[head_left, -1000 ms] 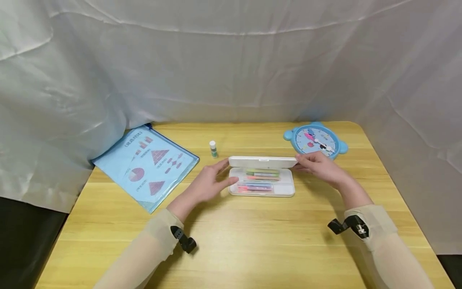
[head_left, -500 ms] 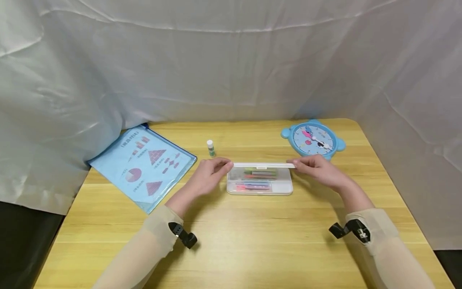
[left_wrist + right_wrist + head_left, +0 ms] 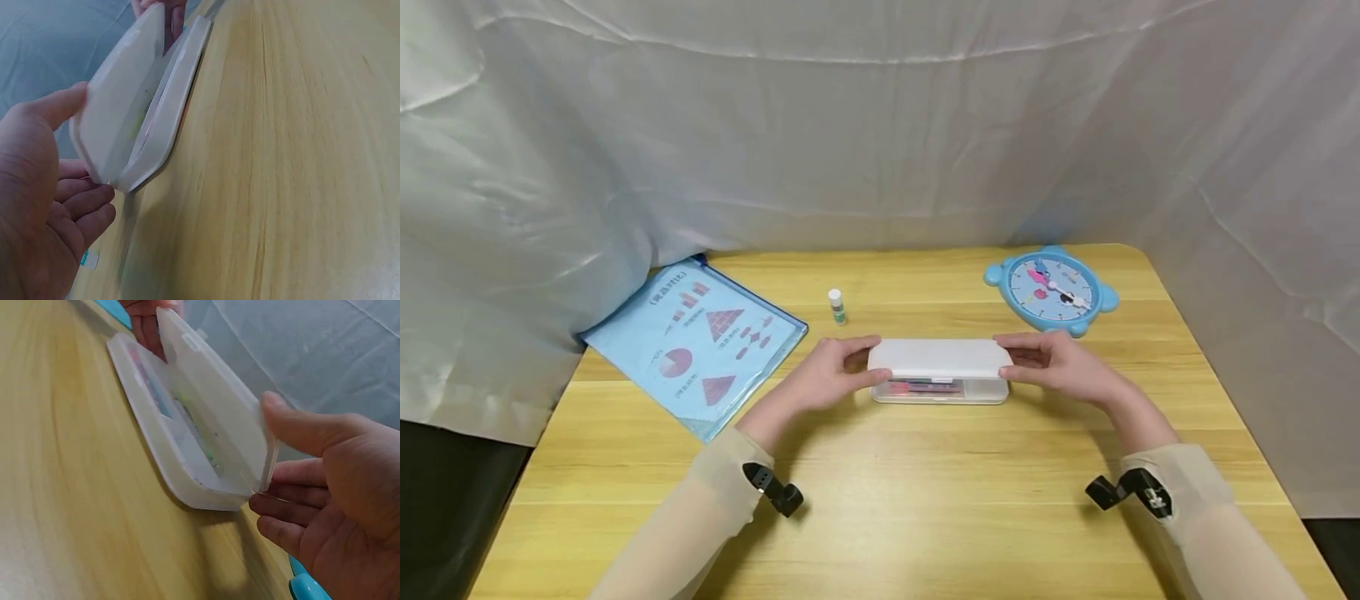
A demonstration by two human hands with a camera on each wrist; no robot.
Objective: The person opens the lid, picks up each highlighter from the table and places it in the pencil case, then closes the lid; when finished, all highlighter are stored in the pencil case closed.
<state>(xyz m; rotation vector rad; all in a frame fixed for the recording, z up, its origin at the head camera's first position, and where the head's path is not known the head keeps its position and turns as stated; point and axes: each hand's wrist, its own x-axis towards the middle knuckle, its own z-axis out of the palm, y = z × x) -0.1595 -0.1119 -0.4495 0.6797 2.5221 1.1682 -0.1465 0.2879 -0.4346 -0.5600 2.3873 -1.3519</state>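
A white plastic pencil case (image 3: 985,392) lies on the table with its lid (image 3: 938,357) tilted partway down over the base. Pink and blue pens (image 3: 925,387) show through the front gap; the lid hides most of the inside. At the left end my left hand (image 3: 826,377) holds the lid, thumb at its front edge and fingers toward the hinge. The right hand (image 3: 1058,365) grips the lid's other end the same way. In the right wrist view, the thumb presses the lid's edge (image 3: 219,381) while green items (image 3: 194,425) show inside the case.
Behind the case stands a small glue stick (image 3: 837,307) with a white cap. A blue toy clock (image 3: 1051,287) lies at the back right. To the left is a blue zip folder (image 3: 707,333) with printed charts. Grey cloth (image 3: 880,150) hangs behind the table.
The lid has swung down toward me, from standing up to covering most of the base. Both hands moved with it, the thumbs now at its front corners.
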